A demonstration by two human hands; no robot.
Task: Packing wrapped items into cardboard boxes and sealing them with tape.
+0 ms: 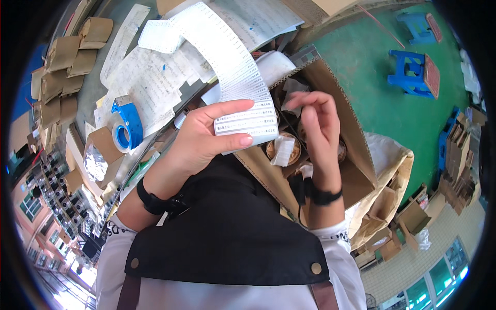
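Observation:
A long white strip of printed labels [247, 123] is pinched in my left hand [194, 134], thumb on the front and index finger along the upper edge. From there the strip runs up and curves back over the papers, ending in a folded stack. My right hand [321, 126] hovers over an open cardboard box [356, 139]. Its fingers are bent but apart from the thumb, with nothing visible between them. Inside the box, round brown pieces [295, 155] sit in divided compartments, with white wrapping [282, 151] on them. My right hand partly hides them.
A blue tape dispenser [127, 123] and written papers [150, 77] lie on the table. Small brown cartons [67, 67] are stacked at the far left. Right of the box stands a tan sack [395, 175]. Blue stools [413, 75] are on the green floor.

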